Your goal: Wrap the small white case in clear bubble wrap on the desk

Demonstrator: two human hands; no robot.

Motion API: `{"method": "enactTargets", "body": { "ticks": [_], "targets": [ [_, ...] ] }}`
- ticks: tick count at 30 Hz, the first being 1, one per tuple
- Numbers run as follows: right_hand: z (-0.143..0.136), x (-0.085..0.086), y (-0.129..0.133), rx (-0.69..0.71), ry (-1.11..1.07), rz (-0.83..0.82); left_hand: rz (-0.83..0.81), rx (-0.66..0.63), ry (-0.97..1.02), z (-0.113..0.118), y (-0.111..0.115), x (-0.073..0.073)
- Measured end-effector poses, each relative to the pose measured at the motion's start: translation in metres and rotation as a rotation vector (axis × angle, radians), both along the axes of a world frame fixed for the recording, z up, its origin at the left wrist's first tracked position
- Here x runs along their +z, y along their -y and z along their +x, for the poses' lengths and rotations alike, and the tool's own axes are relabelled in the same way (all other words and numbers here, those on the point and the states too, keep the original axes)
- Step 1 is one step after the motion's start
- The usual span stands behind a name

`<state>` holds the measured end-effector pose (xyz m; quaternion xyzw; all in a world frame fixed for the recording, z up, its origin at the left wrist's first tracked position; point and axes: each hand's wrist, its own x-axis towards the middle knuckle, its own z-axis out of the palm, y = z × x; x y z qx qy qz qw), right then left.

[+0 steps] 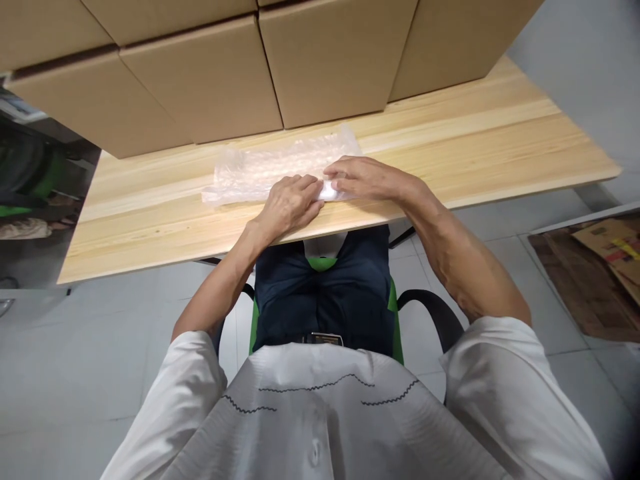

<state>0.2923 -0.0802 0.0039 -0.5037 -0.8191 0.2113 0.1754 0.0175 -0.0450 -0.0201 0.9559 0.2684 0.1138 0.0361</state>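
Observation:
A sheet of clear bubble wrap (270,167) lies flat on the wooden table, close to its front edge. On the sheet's near right part is a small white object (328,191), its kind hidden by my fingers. My left hand (294,203) is closed at the object's left end, fingers bent over it and the near edge of the wrap. From the right, my right hand (367,177) reaches across, its fingers closed together against the object's right end. The two hands nearly meet over it.
Large cardboard boxes (330,60) stand in a row along the back of the table (465,150). I sit on a green chair with black armrests (433,313). Flattened cardboard (595,280) lies on the floor at the right, and dark clutter stands at the far left.

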Motion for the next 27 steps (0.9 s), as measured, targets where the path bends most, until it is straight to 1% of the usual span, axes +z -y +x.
{"method": "enactTargets", "body": {
  "ticks": [4,7,10,14,16,22,24,27],
  "targets": [
    [-0.001,-0.009,0.022,-0.054,0.022,0.191,-0.004,-0.008,-0.014,0.002,-0.001,0.003],
    [-0.011,-0.014,0.036,-0.028,0.091,0.264,-0.008,0.009,-0.006,0.003,0.000,0.001],
    [-0.024,-0.018,0.041,-0.029,0.177,0.275,-0.006,0.052,0.004,0.002,0.004,-0.002],
    [-0.038,-0.022,0.039,-0.069,0.283,0.302,0.009,0.128,0.001,-0.001,0.014,-0.008],
    [-0.044,-0.023,0.038,-0.073,0.300,0.305,0.017,0.160,0.004,-0.003,0.020,-0.010],
    [-0.046,-0.019,0.035,-0.025,0.257,0.282,0.070,0.261,0.001,-0.004,0.031,-0.011],
    [-0.044,-0.015,0.032,-0.001,0.216,0.258,0.062,0.290,-0.021,-0.005,0.032,-0.011],
    [-0.040,-0.006,0.025,0.021,0.170,0.182,0.057,0.327,-0.025,-0.011,0.031,-0.011]
  ]
}}
